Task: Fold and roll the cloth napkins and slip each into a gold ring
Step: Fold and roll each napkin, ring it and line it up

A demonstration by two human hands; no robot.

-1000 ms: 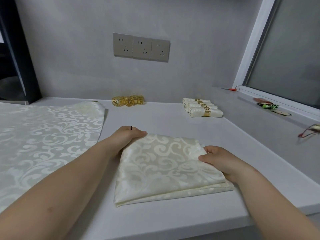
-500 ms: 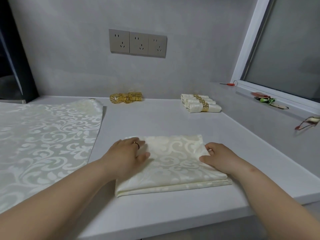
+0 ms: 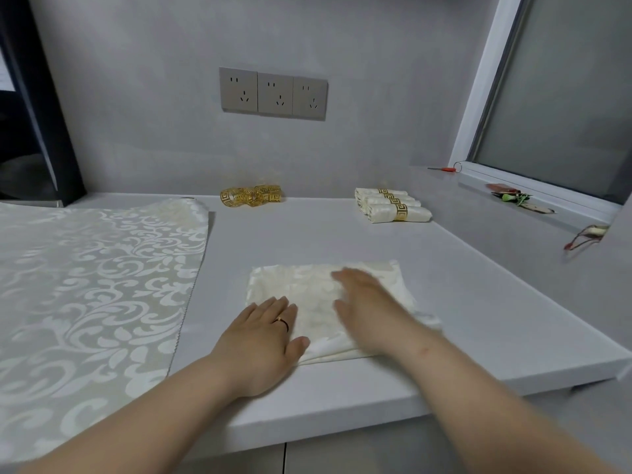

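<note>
A folded cream damask napkin lies flat near the counter's front edge. My left hand rests flat on its near left corner, fingers straight. My right hand lies flat across the napkin's right half, blurred with motion, palm down. A small heap of gold rings sits at the back by the wall. Three rolled napkins, each in a gold ring, lie at the back right.
A stack of unfolded cream patterned cloths covers the counter's left part. The grey counter runs right to a window sill with small odds and ends. A triple wall socket is above the rings.
My right hand let go of the napkin's right edge and moved left onto its top, now flat. My left hand slid nearer to the front left corner. The camera moved closer.
</note>
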